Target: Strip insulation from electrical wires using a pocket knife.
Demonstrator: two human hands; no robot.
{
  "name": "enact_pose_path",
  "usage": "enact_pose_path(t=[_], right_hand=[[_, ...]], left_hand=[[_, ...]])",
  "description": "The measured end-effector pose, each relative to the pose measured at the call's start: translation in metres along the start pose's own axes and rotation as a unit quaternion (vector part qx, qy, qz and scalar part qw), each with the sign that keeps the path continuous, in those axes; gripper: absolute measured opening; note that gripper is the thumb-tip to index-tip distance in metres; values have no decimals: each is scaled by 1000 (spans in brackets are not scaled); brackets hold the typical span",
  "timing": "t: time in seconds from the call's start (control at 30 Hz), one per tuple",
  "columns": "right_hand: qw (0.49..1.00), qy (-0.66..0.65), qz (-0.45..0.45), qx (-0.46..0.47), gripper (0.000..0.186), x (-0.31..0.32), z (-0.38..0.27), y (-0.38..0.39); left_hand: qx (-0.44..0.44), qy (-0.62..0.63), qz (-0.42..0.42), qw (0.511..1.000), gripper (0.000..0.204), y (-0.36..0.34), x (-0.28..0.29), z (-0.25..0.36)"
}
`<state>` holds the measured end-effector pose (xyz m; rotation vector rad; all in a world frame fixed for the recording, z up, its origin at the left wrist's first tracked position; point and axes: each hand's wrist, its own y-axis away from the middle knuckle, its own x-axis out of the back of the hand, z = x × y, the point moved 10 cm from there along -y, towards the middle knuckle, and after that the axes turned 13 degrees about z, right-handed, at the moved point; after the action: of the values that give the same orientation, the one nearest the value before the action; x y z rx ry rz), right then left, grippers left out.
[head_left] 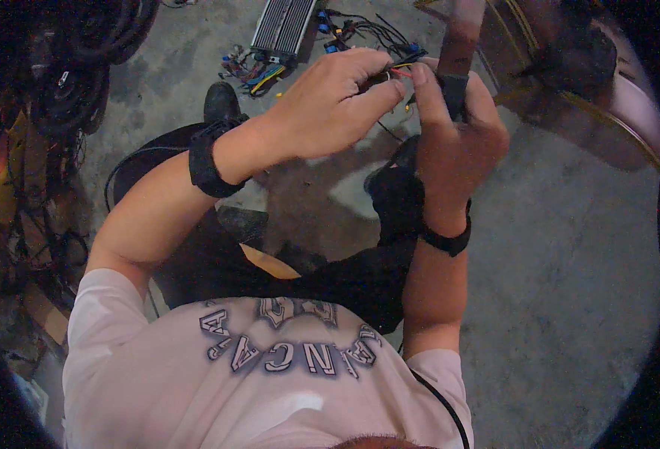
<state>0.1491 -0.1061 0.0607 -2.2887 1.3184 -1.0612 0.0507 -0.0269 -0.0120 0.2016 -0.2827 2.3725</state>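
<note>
Both my hands meet over the floor on a bundle of thin wires (400, 72) in red, yellow and black. My left hand (337, 105) is closed, with thumb and forefinger pinching the wires from the left. On the other side, the thumb of my right hand (457, 142) presses on the same wires. A long flat brownish thing (462, 49) with a dark lower end stands up between the fingers of my right hand; its kind cannot be made out. The wire ends are partly hidden by my fingers.
Beyond my left hand lies a silver finned metal box (283, 26) with coloured wires and connectors (251, 71). Dark cables with blue plugs (360, 28) lie beside it. Black coiled hoses or cables (94, 45) pile up at the left. A blurred shiny object (621, 97) sits at the far right.
</note>
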Motion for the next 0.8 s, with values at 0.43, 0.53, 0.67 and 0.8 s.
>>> enact_pose_path(t=[0.43,0.53,0.67,0.8], right_hand=[[975,-112,-41,-186,19,-11,23,3],[991,-72,-39,-105,22,-9,14,-4],[996,-36,-13,-79,24,-3,15,-3],[993,-61,-3,-97,23,2,8,-3]], left_hand=[[118,204,8,972,29,-2,-1,-13],[112,206,-10,972,31,-3,-2,-8],[63,243,40,967,29,-5,5,2],[84,285,4,955,32,-4,0,-5]])
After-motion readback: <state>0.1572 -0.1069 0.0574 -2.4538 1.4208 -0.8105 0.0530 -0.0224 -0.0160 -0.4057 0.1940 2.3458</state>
